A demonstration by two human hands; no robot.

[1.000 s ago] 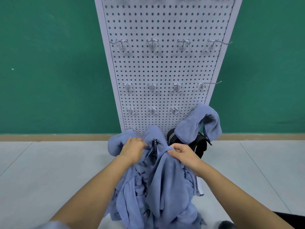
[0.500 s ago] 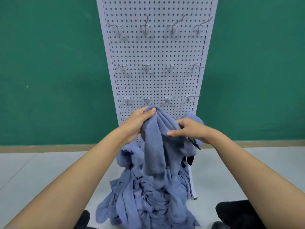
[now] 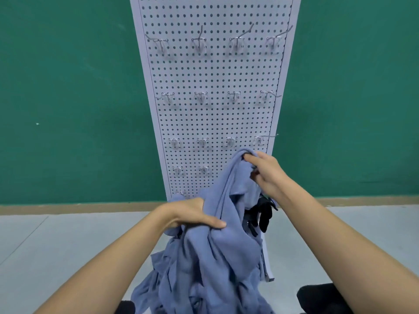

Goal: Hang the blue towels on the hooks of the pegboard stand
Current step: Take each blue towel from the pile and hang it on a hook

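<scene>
my right hand (image 3: 267,177) is up in front of the lower part of the pegboard stand (image 3: 215,118), its fingers (image 3: 250,158) curled and pinching the top end of one blue towel (image 3: 229,200). that bunched end sits just below the third row of hooks (image 3: 202,141), nearest the rightmost hook (image 3: 264,137) of that row, whose long prong sticks out to the right. the cloth is close to the board there, but i cannot tell whether it touches it. it hangs from my hand, not from a hook.

my left hand (image 3: 192,215) is lower and to the left, gripping the same towel partway down. the thumb lies across the front of the cloth and the other fingers are hidden behind it. between my two hands the towel runs as a slack, folded band, slanting up to the right.

below, the towel falls into the heap of blue towels (image 3: 204,286) piled at the foot of the stand, which covers the bottom of the board. a black thing (image 3: 264,215) with strap-like pieces shows beside the heap, just under my right wrist; what it is i cannot tell.

the stand is white and full of small holes, with metal hooks in rows of four. the top three rows are bare, and of the lower rows only the left hooks show past the towel. it stands on a pale grey floor (image 3: 56,245) in front of a green wall (image 3: 68,98), with a tan skirting strip (image 3: 79,206) where the two meet. two dark shapes (image 3: 317,298) sit at the bottom edge, one on either side of the heap.
</scene>
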